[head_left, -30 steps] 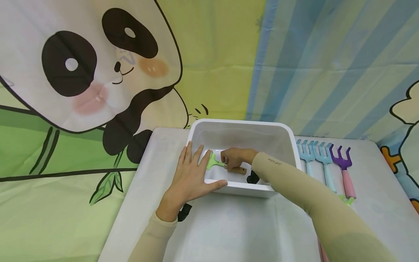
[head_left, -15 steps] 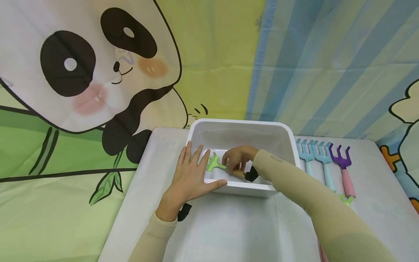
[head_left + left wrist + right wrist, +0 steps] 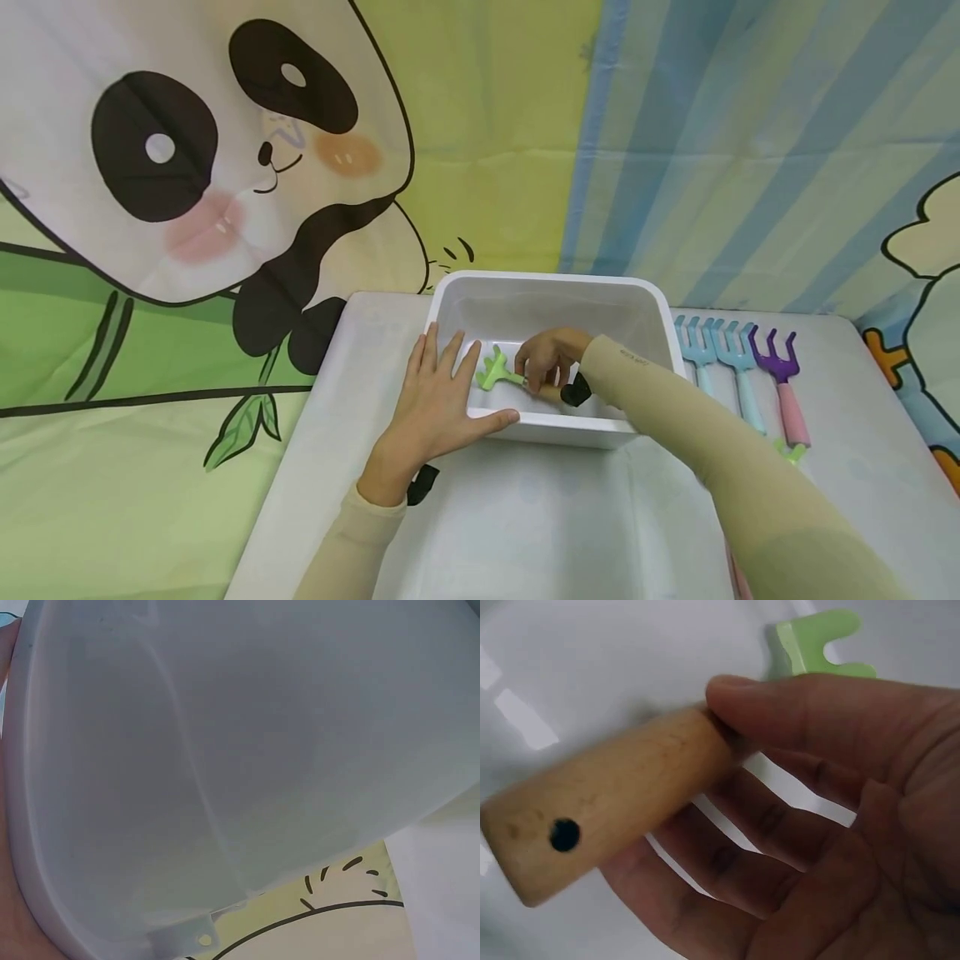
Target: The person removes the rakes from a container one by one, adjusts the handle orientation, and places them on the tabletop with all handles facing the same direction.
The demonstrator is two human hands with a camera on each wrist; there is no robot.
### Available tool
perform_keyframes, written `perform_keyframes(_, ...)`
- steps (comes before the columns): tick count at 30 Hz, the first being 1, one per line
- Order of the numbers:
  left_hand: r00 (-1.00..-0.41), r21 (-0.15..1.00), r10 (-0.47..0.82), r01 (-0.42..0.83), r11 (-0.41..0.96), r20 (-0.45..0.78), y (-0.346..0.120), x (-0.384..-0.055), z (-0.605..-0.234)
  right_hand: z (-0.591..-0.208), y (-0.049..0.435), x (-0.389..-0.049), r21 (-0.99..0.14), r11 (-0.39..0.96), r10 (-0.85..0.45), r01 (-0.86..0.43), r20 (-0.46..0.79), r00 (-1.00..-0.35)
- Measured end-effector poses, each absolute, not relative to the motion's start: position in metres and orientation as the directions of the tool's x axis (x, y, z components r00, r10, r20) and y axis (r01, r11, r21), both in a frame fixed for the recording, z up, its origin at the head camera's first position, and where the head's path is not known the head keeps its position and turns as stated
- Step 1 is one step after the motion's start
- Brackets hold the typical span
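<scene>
A small hand rake with a light green head (image 3: 497,372) and a wooden handle (image 3: 607,799) is inside a white plastic bin (image 3: 555,282). My right hand (image 3: 551,354) reaches into the bin and holds the handle. In the right wrist view, its thumb and curled fingers pinch the handle near the neck, and the hole at the handle's end shows. My left hand (image 3: 433,398) lies with spread fingers on the bin's left front corner and rim. The left wrist view shows mostly the bin's outer wall (image 3: 247,750).
Right of the bin, two light blue hand rakes (image 3: 738,358) lie beside a purple one (image 3: 777,360) with a pink handle. A green piece (image 3: 790,451) shows partly behind my right sleeve. A printed panda curtain (image 3: 487,142) hangs behind the white table (image 3: 510,517).
My right hand has loosened its fist and shifted along the handle to a thumb-and-finger hold. The rake's green head has turned and moved slightly right. My left hand has stayed put.
</scene>
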State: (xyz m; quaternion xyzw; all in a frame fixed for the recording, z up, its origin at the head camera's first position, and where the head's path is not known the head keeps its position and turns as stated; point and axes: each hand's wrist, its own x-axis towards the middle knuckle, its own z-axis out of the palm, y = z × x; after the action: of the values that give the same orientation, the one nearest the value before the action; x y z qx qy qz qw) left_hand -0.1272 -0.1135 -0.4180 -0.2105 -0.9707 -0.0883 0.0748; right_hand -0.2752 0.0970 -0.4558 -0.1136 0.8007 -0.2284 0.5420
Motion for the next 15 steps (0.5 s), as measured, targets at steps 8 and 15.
perform_keyframes(8, -0.898, 0.135, 0.401, 0.427, 0.894, 0.182, -0.115, -0.128, -0.421, -0.434, 0.108, -0.27, -0.469, 0.883, -0.422, 0.028, -0.818, -0.39)
perform_keyframes(15, -0.897, 0.131, 0.409, 0.432, 0.893, 0.171, -0.115, -0.129, -0.418, -0.407, 0.125, -0.267, -0.536, 0.843, -0.472, 0.039, -0.774, -0.422)
